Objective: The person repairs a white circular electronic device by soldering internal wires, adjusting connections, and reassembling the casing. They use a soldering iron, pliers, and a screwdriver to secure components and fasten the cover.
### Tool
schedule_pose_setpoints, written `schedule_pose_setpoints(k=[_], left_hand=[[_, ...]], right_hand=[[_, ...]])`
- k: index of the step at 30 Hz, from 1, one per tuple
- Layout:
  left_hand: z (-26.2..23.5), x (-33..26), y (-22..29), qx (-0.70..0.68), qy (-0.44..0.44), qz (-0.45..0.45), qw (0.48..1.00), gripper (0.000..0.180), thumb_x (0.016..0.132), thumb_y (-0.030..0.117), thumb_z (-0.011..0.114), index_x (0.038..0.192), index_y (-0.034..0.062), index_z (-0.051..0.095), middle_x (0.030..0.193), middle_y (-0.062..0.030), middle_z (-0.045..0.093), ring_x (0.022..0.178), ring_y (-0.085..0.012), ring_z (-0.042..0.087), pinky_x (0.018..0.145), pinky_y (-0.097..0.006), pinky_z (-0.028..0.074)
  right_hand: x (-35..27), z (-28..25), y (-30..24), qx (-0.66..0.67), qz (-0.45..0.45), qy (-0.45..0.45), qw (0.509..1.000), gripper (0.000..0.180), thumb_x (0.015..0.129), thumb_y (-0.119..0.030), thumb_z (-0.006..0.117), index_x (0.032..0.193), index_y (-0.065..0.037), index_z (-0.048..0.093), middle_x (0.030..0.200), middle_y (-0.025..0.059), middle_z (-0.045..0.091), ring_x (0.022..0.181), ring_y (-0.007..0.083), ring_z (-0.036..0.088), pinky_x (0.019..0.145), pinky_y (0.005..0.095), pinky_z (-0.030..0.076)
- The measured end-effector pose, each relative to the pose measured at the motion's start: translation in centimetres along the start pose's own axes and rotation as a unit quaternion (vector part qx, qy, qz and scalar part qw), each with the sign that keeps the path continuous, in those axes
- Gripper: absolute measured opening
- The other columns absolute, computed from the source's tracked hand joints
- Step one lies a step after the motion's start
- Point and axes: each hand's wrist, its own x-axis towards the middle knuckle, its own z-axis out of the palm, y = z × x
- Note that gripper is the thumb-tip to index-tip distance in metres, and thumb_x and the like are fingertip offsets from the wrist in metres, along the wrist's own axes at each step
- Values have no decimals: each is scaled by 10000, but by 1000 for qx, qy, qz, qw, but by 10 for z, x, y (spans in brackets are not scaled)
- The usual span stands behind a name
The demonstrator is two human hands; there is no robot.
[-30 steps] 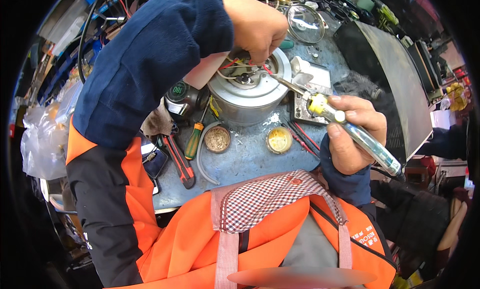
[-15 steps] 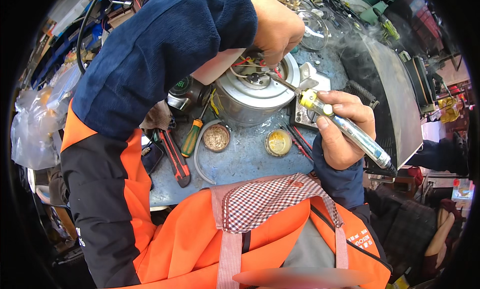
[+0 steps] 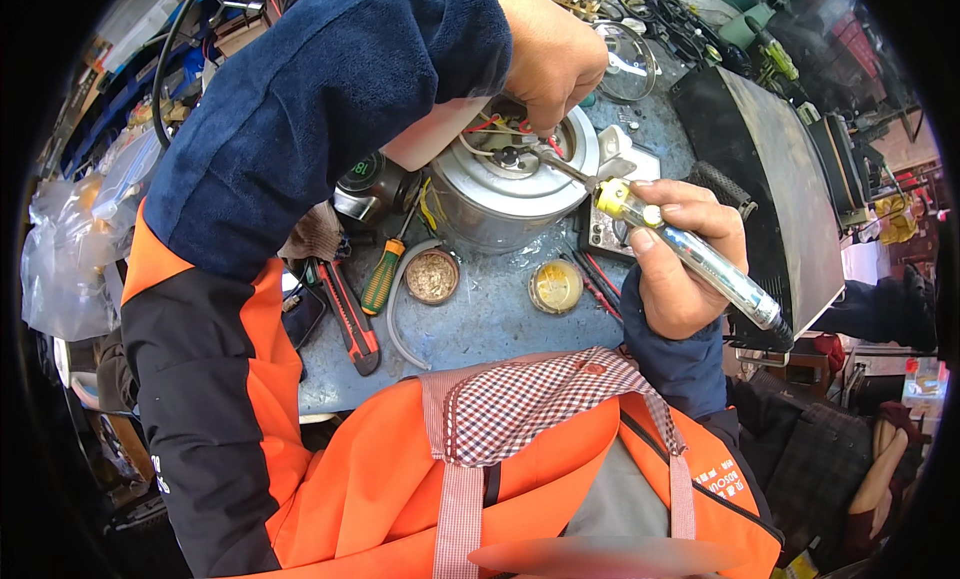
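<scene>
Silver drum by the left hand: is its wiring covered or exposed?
Exposed: red and white wires show inside the silver drum, beside the left hand.

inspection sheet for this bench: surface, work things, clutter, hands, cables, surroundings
Surface: blue benchtop, stained
Job's things: round metal housing, wiring exposed; soldering iron tip near the wiring, contact unclear
Clutter: utility knife, screwdriver, two small tubs
Hands: left hand at the wiring, grip unclear; right hand holds the soldering iron
Cables: black cable at upper left
Surroundings: plastic bag at left, another person partly visible at right
</scene>
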Motion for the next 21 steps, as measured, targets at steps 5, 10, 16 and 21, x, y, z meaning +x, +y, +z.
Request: schedule_pose_setpoints(k=[5,10,16,21], left_hand=[[-1,-4,2,-8,1,3,1000,308,884,275,853,1014,-4,839,878,-190,803,811,-282,758,742,-446,575],[-3,-6,0,-17,-7,5,1000,295,883,252,843,1022,-8,837,891,-190,806,821,-282,757,746,-446,576],[-4,-7,-6,-27,-8,27,999,288,881,250,852,1013,-6,838,880,-185,804,811,-285,753,742,-446,573],[-4,-2,-5,-27,-8,34,999,294,878,255,863,1004,-9,838,857,-177,799,788,-276,749,723,-442,569]], right_hand=[[-1,2,2,18,-12,16,1000,373,897,142,773,1215,13,627,1269,286,762,1206,333,760,1063,439,592],[0,2,2,8,-8,-6,1000,375,894,142,770,1218,16,632,1270,287,759,1209,344,763,1074,449,594],[3,1,1,2,-21,-27,999,365,887,148,767,1206,24,640,1272,292,754,1197,357,774,1073,463,602],[0,1,0,-8,-10,-15,1000,370,882,145,773,1209,30,642,1258,292,754,1194,362,775,1070,465,606]])
